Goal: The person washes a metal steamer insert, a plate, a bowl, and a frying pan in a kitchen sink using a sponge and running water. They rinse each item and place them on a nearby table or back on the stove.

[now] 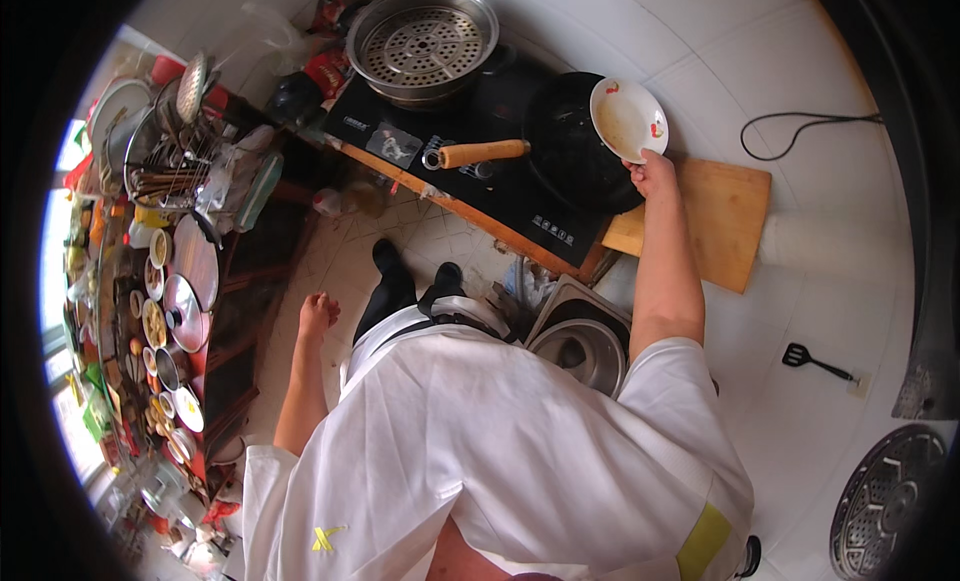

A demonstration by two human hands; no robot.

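Pinched in my right hand by its near rim is a white bowl with red patterns and a thin yellowish residue inside. The bowl is tilted above the right side of a black wok, whose wooden handle points left over the black cooktop. My left hand hangs low at my side over the floor, its fingers curled; whether they are fully closed is not plain. Nothing shows in it.
A steel steamer pot stands on the cooktop's left part. Right of the wok lies a wooden cutting board. A steel sink is beside my body. Dishes and a glass lid crowd the left shelf. A black spatula hangs on the wall.
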